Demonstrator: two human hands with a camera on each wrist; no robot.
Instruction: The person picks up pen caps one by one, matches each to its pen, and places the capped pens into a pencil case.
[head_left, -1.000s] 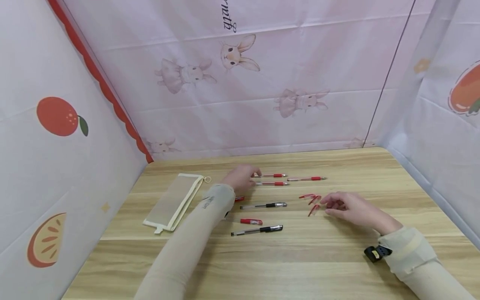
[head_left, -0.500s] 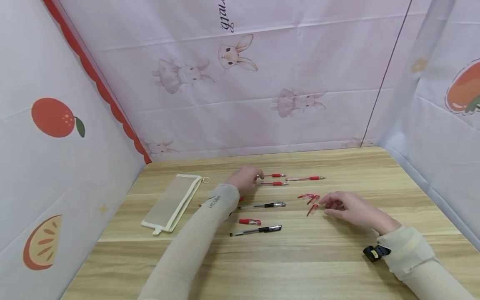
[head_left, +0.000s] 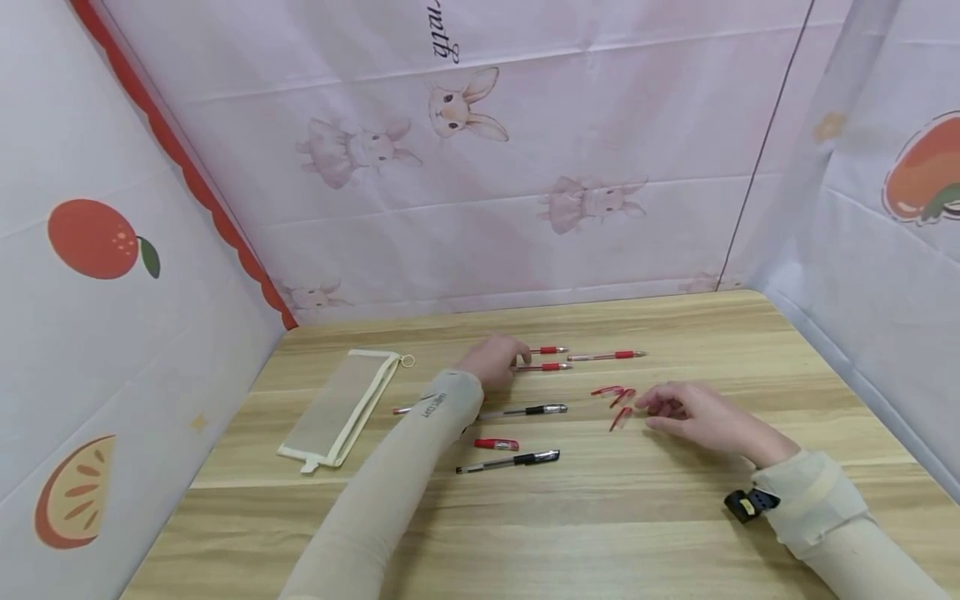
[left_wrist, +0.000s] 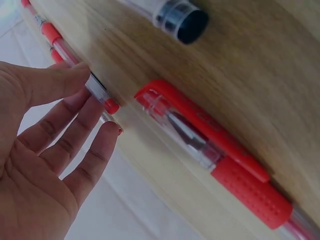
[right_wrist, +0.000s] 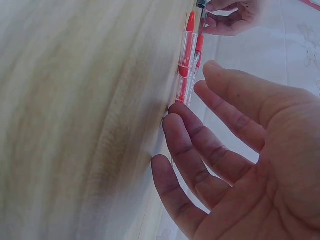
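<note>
A pouch [head_left: 337, 408] lies flat to the left of the left hand [head_left: 491, 364], whose thumb and fingers pinch the back end of a red pen [left_wrist: 62, 49], likely so it can't roll. Three little red caps [head_left: 619, 419] sit close together, likely so none gets lost, just beside the fingertips of the right hand [head_left: 701, 417], which bends loosely and holds nothing.

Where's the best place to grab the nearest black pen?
Probably mid-length: pinch the black pen across its barrel, coming from above on the person's side. It lies flat, running roughly left to right, with a red pen just beyond it.
</note>
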